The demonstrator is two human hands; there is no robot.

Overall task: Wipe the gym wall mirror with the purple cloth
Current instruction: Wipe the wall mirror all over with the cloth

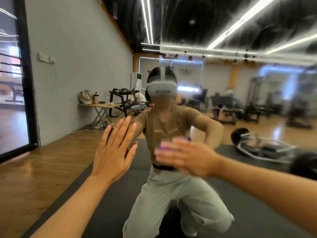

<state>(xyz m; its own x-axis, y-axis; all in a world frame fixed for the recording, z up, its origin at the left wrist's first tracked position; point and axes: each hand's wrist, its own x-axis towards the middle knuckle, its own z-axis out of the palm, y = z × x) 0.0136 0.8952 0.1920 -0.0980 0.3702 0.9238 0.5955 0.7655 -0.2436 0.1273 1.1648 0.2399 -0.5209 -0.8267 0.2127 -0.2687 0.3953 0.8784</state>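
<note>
The wall mirror (248,117) fills most of the view and shows my own crouching reflection. My left hand (114,152) lies flat on the glass with straight fingers pointing up. My right hand (187,157) is blurred by motion and presses the purple cloth (162,146) against the mirror at waist height of the reflection. Only small purple edges of the cloth show above and left of the fingers; the rest is hidden under the hand.
A black-framed glass door (15,83) stands at the left beside the grey wall (77,66). The mirror reflects a folding table (99,105) with bags and bottles, a dumbbell rack, a barbell (253,143) on the black mat and gym machines.
</note>
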